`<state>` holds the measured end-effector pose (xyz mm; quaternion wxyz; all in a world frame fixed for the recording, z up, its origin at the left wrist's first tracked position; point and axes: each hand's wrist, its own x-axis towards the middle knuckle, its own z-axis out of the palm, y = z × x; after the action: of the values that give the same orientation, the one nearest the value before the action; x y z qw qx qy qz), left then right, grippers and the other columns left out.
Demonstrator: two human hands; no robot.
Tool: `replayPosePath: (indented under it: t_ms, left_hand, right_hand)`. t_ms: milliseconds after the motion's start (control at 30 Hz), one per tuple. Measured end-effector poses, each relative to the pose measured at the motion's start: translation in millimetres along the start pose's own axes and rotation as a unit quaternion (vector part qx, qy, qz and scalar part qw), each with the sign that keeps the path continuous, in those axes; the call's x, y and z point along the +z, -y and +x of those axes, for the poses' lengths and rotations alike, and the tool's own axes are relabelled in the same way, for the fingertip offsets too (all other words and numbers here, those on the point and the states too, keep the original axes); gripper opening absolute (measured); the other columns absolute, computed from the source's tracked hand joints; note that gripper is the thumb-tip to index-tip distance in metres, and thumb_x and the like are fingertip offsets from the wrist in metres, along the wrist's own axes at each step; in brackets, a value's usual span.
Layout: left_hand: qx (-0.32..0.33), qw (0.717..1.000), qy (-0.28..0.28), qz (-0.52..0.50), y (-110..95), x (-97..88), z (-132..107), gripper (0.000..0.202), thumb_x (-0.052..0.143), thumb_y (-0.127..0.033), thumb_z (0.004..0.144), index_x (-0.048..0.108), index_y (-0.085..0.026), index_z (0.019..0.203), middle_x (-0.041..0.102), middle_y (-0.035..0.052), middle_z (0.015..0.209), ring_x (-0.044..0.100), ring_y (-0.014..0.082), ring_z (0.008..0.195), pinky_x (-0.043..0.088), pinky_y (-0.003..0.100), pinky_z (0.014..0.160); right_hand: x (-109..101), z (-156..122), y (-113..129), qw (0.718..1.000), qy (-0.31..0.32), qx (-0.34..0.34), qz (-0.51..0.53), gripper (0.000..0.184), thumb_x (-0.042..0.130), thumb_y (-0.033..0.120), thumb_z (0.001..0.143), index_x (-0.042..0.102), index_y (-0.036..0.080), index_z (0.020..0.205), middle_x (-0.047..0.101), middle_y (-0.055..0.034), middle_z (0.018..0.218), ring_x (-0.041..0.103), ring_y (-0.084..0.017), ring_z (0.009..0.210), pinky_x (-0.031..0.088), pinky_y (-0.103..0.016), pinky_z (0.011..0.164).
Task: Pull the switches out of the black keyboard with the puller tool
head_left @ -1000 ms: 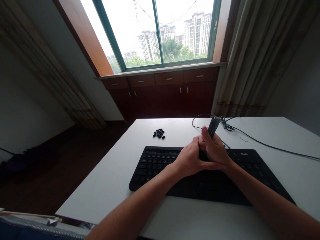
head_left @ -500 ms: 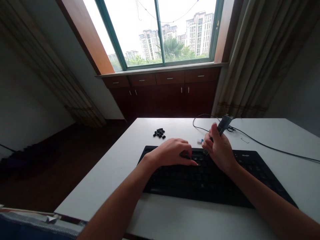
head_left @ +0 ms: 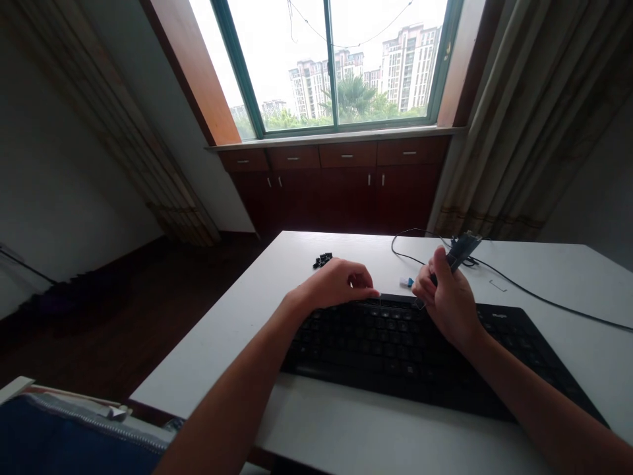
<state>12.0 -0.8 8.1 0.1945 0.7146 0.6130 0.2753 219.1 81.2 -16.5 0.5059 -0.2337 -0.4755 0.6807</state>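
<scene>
My left hand (head_left: 346,280) is over the back edge of the black keyboard (head_left: 356,379), thumb and fingers closed in a pinch. Whatever is between its fingertips is too small or hidden to make out. My right hand (head_left: 448,297) is wrapped round a dark grey hand tool (head_left: 462,251) with a clear-looking end pointing up and away. A thin wire loop (head_left: 420,304) shows below those fingers, close to the keys. Beside the right fingertips is a small white and blue piece (head_left: 406,282). Behind my left hand lies a pile of loose black keycaps (head_left: 323,260).
The keyboard rests on a white table (head_left: 237,310). A black cable (head_left: 548,298) runs across the table's right side, and a bent thin wire (head_left: 498,285) lies near it. Dark red cabinets (head_left: 336,198) stand under the window. Blue zipped fabric (head_left: 74,435) is at lower left.
My left hand has lifted off the keys and moved back to the keyboard's rear edge, nearer the keycap pile. My right hand keeps its grip on the tool. The view has shifted slightly.
</scene>
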Motion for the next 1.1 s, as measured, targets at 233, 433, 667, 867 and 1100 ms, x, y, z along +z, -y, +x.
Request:
replayPosePath:
  t_ms: [233, 433, 667, 867, 1100]
  left_hand:
    - [-0.116, 0.954, -0.085, 0.262, 28.1, -1.3, 4.2, 0.015, 0.065, -0.036, 0.09, 0.073, -0.024, 0.09, 0.075, 0.0001, 0.086, 0.066, 0.0183, 0.075, 0.046, 0.028, 0.068]
    - [-0.131, 0.947, -0.09, 0.279, 37.7, -1.1, 2.9, 0.014, 0.061, -0.026, 0.089, 0.073, -0.025, 0.097, 0.074, 0.0018, 0.096, 0.068, 0.021, 0.083, 0.049, 0.029, 0.07]
    - [-0.11, 0.94, -0.133, 0.294, 18.1, 4.8, 2.2, 0.023, 0.051, -0.024, 0.096, 0.07, -0.023, 0.11, 0.07, 0.0058, 0.108, 0.067, 0.0232, 0.093, 0.052, 0.032, 0.078]
    - [0.017, 0.973, -0.144, 0.181, -19.2, 29.9, 4.0, 0.028, 0.043, -0.022, 0.1, 0.062, -0.022, 0.121, 0.069, 0.006, 0.112, 0.067, 0.0198, 0.092, 0.053, 0.032, 0.082]
    - [0.056, 0.991, -0.094, 0.074, -35.0, 59.6, 2.2, 0.029, 0.042, -0.014, 0.095, 0.058, -0.017, 0.12, 0.069, 0.0088, 0.112, 0.065, 0.0238, 0.102, 0.053, 0.037, 0.091]
  right_hand:
    - [-0.2, 0.3, 2.6, 0.999, -0.03, -0.026, -0.007, 0.045, 0.064, 0.053, 0.092, 0.046, 0.021, 0.066, 0.037, 0.007, 0.05, 0.031, -0.008, 0.045, 0.032, -0.024, 0.044]
    - [-2.2, 2.0, 0.3, 0.999, -0.033, -0.015, -0.022, 0.052, 0.061, 0.053, 0.094, 0.042, 0.02, 0.059, 0.037, 0.0059, 0.051, 0.033, -0.008, 0.045, 0.034, -0.023, 0.045]
    - [-1.3, 0.6, -1.1, 1.0, 0.002, 0.009, -0.02, 0.048, 0.061, 0.053, 0.094, 0.042, 0.02, 0.064, 0.041, 0.0058, 0.056, 0.035, -0.008, 0.048, 0.035, -0.023, 0.049]
    - [-2.2, -0.3, -7.0, 0.994, 0.066, 0.005, -0.086, 0.04, 0.056, 0.057, 0.095, 0.044, 0.022, 0.078, 0.044, 0.0058, 0.063, 0.041, -0.01, 0.055, 0.038, -0.023, 0.053]
    - [-9.6, -2.5, -10.5, 0.936, 0.102, -0.086, -0.326, 0.031, 0.054, 0.055, 0.096, 0.049, 0.024, 0.099, 0.056, 0.0019, 0.075, 0.053, -0.015, 0.065, 0.047, -0.028, 0.06]
